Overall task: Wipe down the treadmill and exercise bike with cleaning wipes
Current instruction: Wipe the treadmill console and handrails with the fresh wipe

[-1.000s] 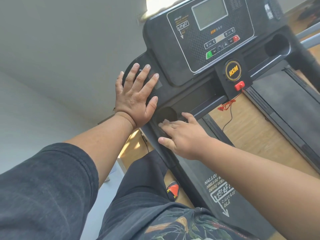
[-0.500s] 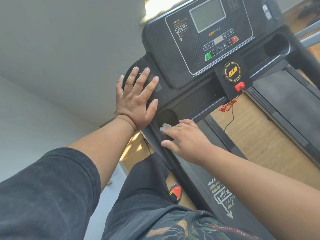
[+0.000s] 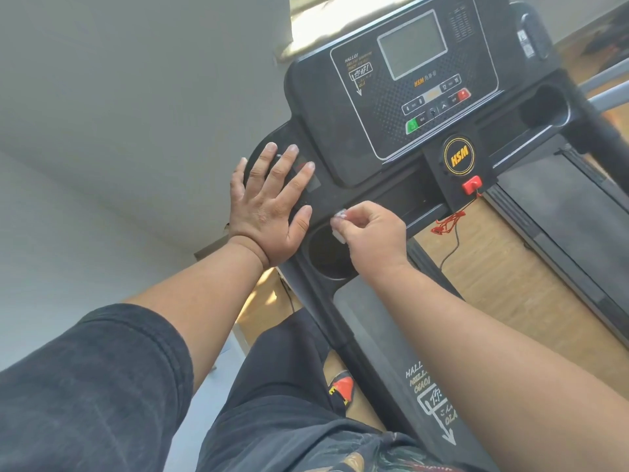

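Since a sec ago the right hand [image 3: 374, 233] has lifted off the cup-holder rim and now sits just above it, w/ its grip pinched on a small white wipe [image 3: 340, 223]; the left hand hasn't shifted.

Going left to right: the left hand [image 3: 269, 212] lies flat, fingers spread and straight, pressed on the left shoulder of the treadmill [image 3: 343, 158] console. Just beside it is the round cup holder [image 3: 326, 257], dark inside. Over its far rim the wipe pokes out between the right thumb and fingertips, bunched very small. Further right are the display panel [image 3: 413, 44], the HSM badge and the red safety key [image 3: 471, 185] w/ its red cord [image 3: 449, 223] hanging. No exercise bike in view.

Risks, as I judge them: the wipe is so wadded it could slip from the pinch and drop into the holder. A sweep rightward might snag the cord and pull the key. Wiping across the buttons could press one.
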